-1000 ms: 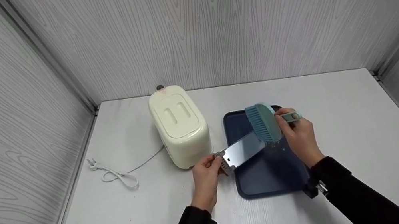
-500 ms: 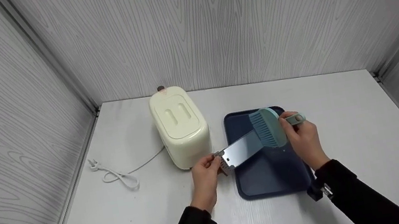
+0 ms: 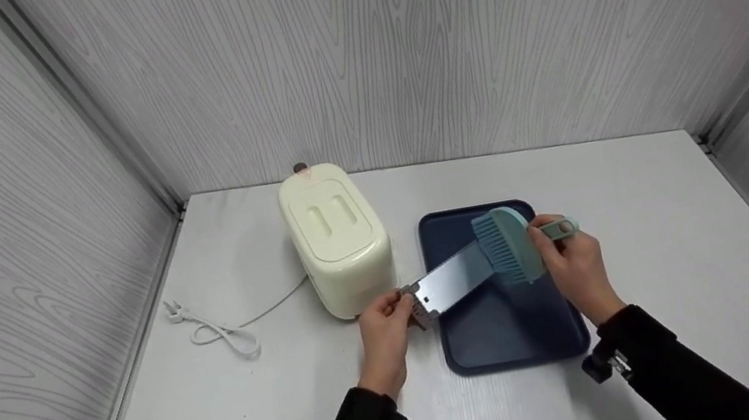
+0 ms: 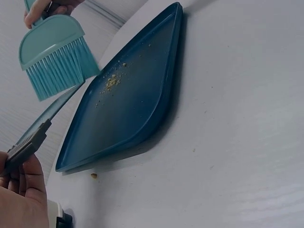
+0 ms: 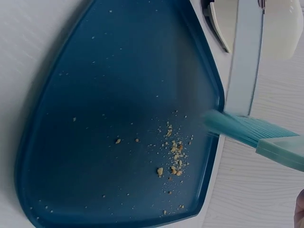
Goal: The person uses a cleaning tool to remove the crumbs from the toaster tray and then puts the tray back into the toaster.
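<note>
Left hand [image 3: 384, 334] pinches plate [image 3: 453, 282]; right hand [image 3: 574, 264] grips brush [image 3: 522, 246], bristles [image 3: 495, 250] apparently touching plate's far end; crumbs [image 5: 176, 154] on tray [image 3: 507, 340].

Wood-grain walls [image 3: 348, 54] around a white tabletop [image 3: 658, 223] suggest a booth.

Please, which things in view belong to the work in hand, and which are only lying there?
In the work:
teal brush, in the right hand
metal crumb tray, in the left hand
blue tray, holding crumbs

Seemingly just there:
cream toaster
white power cord, plug lying loose
</note>
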`<state>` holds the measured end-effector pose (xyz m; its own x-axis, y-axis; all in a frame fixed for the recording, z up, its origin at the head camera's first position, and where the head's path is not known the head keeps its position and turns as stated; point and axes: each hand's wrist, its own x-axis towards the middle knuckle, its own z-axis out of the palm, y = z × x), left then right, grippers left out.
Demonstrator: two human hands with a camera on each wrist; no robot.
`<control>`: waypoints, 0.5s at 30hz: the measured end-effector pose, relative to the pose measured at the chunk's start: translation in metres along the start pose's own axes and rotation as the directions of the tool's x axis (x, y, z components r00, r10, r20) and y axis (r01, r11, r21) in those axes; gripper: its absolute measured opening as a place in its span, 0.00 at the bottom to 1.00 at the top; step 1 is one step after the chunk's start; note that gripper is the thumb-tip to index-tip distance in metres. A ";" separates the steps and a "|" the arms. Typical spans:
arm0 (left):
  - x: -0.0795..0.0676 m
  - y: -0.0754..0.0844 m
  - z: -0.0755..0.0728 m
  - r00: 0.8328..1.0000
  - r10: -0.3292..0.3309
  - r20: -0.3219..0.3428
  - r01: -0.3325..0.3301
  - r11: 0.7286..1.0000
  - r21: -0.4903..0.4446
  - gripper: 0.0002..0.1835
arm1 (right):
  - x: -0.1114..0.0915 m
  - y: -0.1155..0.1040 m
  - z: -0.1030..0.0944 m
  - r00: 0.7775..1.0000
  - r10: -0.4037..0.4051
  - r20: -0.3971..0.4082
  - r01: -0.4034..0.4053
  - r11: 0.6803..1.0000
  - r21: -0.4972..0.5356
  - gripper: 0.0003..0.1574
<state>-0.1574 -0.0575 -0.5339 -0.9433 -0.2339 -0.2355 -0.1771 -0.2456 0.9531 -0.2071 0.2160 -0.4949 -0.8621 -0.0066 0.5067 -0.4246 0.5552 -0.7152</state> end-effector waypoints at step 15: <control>-0.004 0.002 0.000 1.000 0.013 0.010 -0.013 1.000 0.013 0.12 | -0.007 0.001 -0.016 0.983 0.176 -0.057 -0.174 0.984 0.046 0.17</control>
<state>-0.1543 -0.0574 -0.5310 -0.9483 -0.2276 -0.2210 -0.1681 -0.2306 0.9584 -0.1968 0.2299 -0.4914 -0.9062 0.1387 0.3994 -0.2807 0.5091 -0.8136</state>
